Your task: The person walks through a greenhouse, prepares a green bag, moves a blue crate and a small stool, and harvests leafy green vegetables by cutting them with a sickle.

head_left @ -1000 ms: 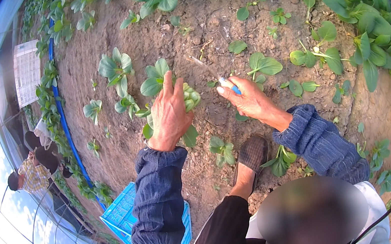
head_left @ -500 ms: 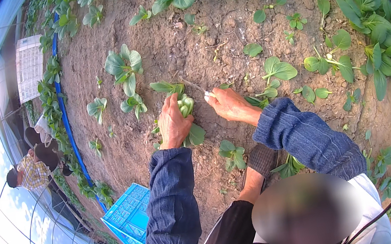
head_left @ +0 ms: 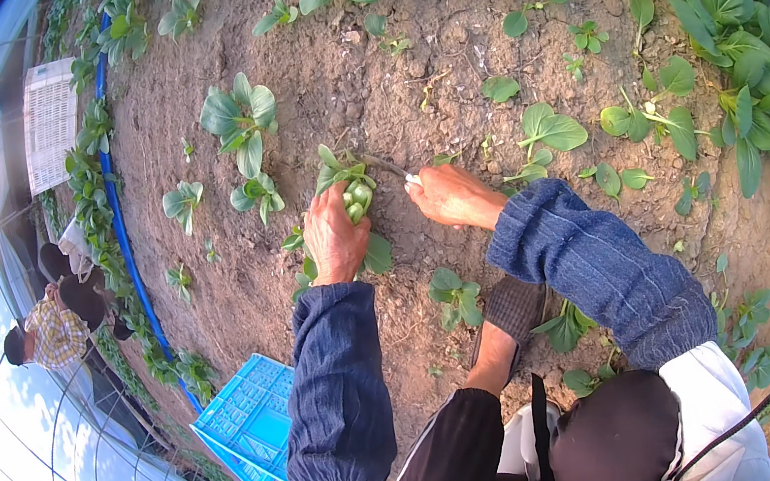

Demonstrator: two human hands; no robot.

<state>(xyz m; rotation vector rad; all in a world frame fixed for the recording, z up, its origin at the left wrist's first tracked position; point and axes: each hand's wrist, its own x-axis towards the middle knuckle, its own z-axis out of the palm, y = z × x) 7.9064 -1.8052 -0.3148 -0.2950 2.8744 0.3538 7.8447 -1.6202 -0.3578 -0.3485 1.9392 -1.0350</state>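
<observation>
My left hand (head_left: 335, 233) is closed around a head of bok choy (head_left: 357, 201), with its pale green stalks showing beside my fingers. Its leaves spread out over the soil below and above the hand. In my right hand (head_left: 454, 195) is a small knife (head_left: 384, 165) with a whitish handle end. The narrow blade points up and left, its tip close to the leaves at the top of the bok choy. Most of the handle is hidden inside my fist.
A blue plastic crate (head_left: 250, 415) stands left of my left forearm. Bok choy plants (head_left: 243, 122) grow around, densest along the right (head_left: 746, 57). A blue hose (head_left: 123, 230) runs down the left, near a white crate (head_left: 51, 121) and another person (head_left: 59, 324).
The bok choy in my left hand has turned slightly, showing more of its stalks. Both hands have shifted a little left, and the knife stays near the plant.
</observation>
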